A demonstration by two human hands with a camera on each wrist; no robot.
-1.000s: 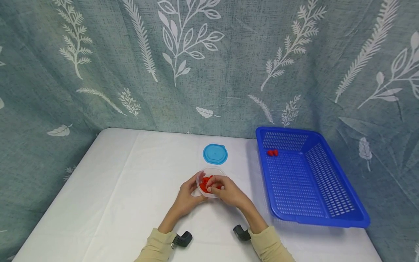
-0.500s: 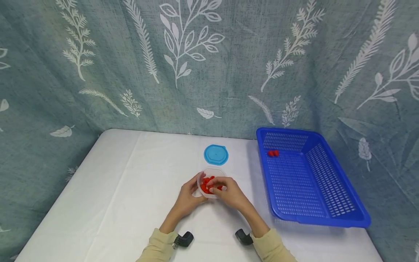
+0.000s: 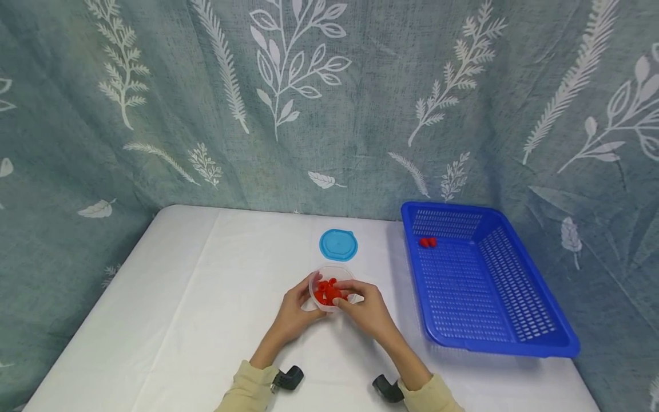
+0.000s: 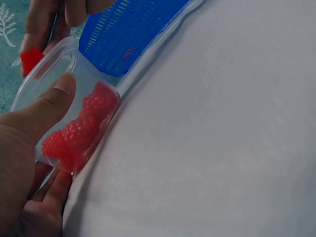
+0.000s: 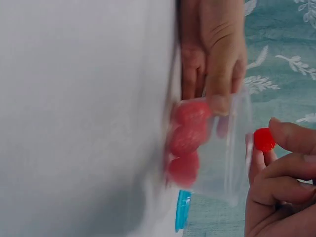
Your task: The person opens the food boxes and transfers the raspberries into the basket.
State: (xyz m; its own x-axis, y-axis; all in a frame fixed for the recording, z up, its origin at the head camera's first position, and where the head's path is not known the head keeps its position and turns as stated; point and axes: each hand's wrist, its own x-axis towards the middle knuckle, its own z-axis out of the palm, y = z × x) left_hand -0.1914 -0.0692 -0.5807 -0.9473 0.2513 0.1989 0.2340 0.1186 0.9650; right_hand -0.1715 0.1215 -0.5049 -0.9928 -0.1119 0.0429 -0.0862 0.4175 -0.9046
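Observation:
On the white table my left hand [image 3: 296, 313] grips a small clear plastic container [image 4: 54, 74], thumb on its near wall and fingers round the far side. Several red raspberries [image 4: 81, 133] lie at the bottom, visible through the wall. My right hand [image 3: 368, 309] is over the container's mouth and pinches one raspberry [image 5: 264, 139] between thumb and fingers. That berry is just above the rim in the right wrist view. The blue lid [image 3: 338, 245] lies flat behind the container.
To the right stands a large blue slotted plastic basket [image 3: 465, 286] with two red raspberries [image 3: 428, 242] in its far left corner. A leaf-patterned green cloth [image 3: 206, 103] hangs behind the table [image 3: 154, 320]. Black wrist cameras [image 3: 288, 377] are strapped at both sleeves.
My right hand has drawn up and slightly right from among the berries, now with a raspberry showing between its fingers. My left hand keeps its grip on the container.

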